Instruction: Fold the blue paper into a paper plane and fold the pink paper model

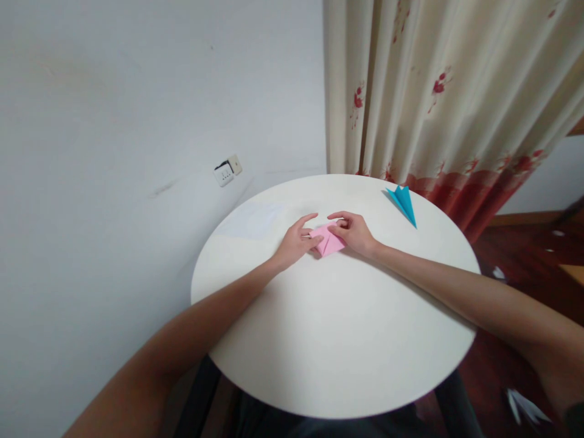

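Observation:
Between my two hands, a small piece of folded pink paper (329, 243) is held just at the white table's surface, with crease lines and a pointed lower edge showing. My left hand (295, 242) pinches its left side, thumb on top and index finger raised clear of it. From the other side my right hand (354, 233) grips the upper right part of the paper, its thumb pressing on the face and its index finger arched away. The fingers under the paper are partly hidden.
A blue folded paper plane (403, 205) lies near the far right edge of the round white table (337, 340). A pale sheet (252, 219) rests at the table's left back. Behind stand a wall with a socket (224, 174) and a flowered curtain (410, 91). White scraps (524, 406) lie on the floor.

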A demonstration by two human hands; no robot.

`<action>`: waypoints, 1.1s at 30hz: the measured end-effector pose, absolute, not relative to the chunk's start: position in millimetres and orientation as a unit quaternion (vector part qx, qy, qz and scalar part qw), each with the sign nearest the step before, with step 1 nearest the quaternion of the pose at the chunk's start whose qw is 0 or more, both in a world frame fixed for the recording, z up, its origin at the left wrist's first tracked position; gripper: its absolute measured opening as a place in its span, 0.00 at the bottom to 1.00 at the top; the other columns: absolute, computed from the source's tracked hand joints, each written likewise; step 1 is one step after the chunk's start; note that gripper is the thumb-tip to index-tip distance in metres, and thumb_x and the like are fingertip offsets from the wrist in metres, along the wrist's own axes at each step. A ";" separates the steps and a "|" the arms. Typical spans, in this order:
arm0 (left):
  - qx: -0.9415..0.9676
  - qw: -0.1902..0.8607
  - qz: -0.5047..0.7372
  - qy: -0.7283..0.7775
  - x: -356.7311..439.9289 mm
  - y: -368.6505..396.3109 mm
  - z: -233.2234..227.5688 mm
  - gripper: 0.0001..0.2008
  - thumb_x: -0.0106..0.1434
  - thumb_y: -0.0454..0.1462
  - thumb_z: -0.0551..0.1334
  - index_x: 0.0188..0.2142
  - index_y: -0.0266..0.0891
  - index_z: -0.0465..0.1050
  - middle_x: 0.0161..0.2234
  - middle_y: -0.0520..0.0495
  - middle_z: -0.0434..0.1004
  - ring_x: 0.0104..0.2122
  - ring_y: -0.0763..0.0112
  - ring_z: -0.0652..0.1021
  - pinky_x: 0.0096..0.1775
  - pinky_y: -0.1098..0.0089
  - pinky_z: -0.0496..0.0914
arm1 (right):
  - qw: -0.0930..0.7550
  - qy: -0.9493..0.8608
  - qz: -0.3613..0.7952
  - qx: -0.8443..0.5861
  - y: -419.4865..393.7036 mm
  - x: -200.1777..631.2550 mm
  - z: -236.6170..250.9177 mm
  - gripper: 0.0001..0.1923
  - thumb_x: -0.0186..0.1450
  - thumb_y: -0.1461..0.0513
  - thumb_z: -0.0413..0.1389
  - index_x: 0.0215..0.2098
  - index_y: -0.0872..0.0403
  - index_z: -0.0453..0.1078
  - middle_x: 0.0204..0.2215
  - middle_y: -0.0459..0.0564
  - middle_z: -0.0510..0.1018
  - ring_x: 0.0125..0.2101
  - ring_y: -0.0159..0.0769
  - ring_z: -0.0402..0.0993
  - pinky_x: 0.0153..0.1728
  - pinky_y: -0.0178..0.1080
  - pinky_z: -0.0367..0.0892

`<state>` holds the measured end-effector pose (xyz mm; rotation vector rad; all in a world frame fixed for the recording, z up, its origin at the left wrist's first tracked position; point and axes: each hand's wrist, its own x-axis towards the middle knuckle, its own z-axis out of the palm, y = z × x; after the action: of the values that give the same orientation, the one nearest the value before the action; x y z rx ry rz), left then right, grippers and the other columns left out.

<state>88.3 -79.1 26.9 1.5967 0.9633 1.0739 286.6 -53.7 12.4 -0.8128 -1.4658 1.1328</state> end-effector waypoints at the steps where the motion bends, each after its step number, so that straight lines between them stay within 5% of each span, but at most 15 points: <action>1: 0.655 0.487 0.426 0.391 88.6 -79.2 26.5 0.46 0.53 0.43 0.73 0.67 0.36 0.57 0.31 0.47 0.81 0.27 0.67 0.81 0.30 0.70 0.75 | 0.534 -0.620 0.464 -0.340 -54.1 286.5 12.6 0.22 0.54 0.53 0.66 0.43 0.57 0.73 0.17 0.36 0.65 0.18 0.26 0.57 0.20 0.32 0.53; 7: 0.638 0.482 0.448 0.400 88.9 -78.2 25.9 0.46 0.53 0.39 0.73 0.67 0.34 0.56 0.33 0.42 0.83 0.31 0.64 0.82 0.33 0.69 0.75 | 0.501 -0.631 0.490 -0.332 -55.7 285.9 11.7 0.27 0.55 0.52 0.65 0.48 0.57 0.71 0.20 0.39 0.70 0.21 0.29 0.62 0.23 0.33 0.56; 13: 0.622 0.473 0.473 0.407 90.3 -77.0 25.1 0.45 0.52 0.39 0.73 0.66 0.33 0.58 0.40 0.39 0.83 0.35 0.65 0.82 0.36 0.70 0.75 | 0.462 -0.653 0.478 -0.362 -54.6 286.8 10.9 0.16 0.55 0.52 0.64 0.30 0.57 0.72 0.21 0.42 0.71 0.21 0.28 0.60 0.22 0.33 0.53; 18: 0.646 0.442 0.458 0.421 89.0 -77.2 25.4 0.37 0.55 0.42 0.72 0.61 0.32 0.65 0.37 0.41 0.83 0.31 0.67 0.81 0.32 0.72 0.73 | 0.455 -0.677 0.459 -0.352 -54.3 285.9 8.7 0.16 0.55 0.52 0.64 0.26 0.56 0.69 0.20 0.42 0.70 0.21 0.28 0.62 0.22 0.32 0.53; 24: 0.663 0.381 0.477 0.433 87.1 -77.0 25.3 0.32 0.60 0.40 0.67 0.61 0.36 0.62 0.27 0.50 0.80 0.24 0.70 0.78 0.26 0.76 0.67 | 0.489 -0.644 0.485 -0.333 -58.1 284.8 10.1 0.22 0.60 0.52 0.60 0.48 0.52 0.64 0.16 0.36 0.69 0.16 0.30 0.62 0.18 0.31 0.54; 29: 0.692 0.335 0.479 0.424 87.7 -73.0 23.1 0.12 0.60 0.40 0.64 0.42 0.35 0.76 0.29 0.49 0.78 0.24 0.74 0.75 0.25 0.76 0.65 | 0.516 -0.649 0.464 -0.313 -54.6 284.6 9.4 0.13 0.60 0.53 0.59 0.36 0.52 0.67 0.18 0.38 0.67 0.18 0.28 0.62 0.19 0.32 0.55; 33: 0.684 0.337 0.479 0.435 87.1 -71.2 23.8 0.15 0.60 0.45 0.66 0.39 0.35 0.80 0.32 0.47 0.79 0.26 0.73 0.77 0.28 0.74 0.68 | 0.507 -0.647 0.463 -0.331 -54.2 283.7 11.6 0.13 0.60 0.53 0.58 0.34 0.55 0.74 0.17 0.41 0.67 0.18 0.29 0.61 0.20 0.34 0.54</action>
<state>87.1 -71.2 23.8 1.7829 1.1353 1.2487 283.7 -54.2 11.6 -0.7992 -1.5594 1.1165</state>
